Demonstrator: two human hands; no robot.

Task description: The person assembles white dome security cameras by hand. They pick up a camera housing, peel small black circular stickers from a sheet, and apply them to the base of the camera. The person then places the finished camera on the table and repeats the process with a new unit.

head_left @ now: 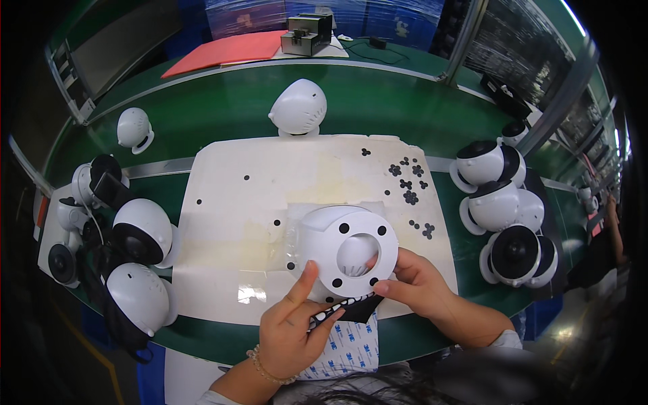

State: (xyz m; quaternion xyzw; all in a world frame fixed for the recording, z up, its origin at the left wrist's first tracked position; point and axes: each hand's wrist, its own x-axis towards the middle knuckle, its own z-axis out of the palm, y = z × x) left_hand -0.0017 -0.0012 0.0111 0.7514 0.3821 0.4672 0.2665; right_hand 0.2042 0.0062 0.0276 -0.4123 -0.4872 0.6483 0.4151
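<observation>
A white round camera housing lies tilted on the board, its ring-shaped base turned up toward me. Several round black foot pads sit around that ring. My right hand grips the ring's right edge, its thumb by the lower-right pad and its fingers partly hidden behind the ring. My left hand pinches a black sheet with white round cut-outs below the housing, its index finger raised against the housing's left side. A white backing sheet with blue print hangs beneath the hands.
Loose black pads dot the pale board. White camera housings stand at the left, more at the right, and one behind the board. A metal box and a red sheet occupy the far shelf.
</observation>
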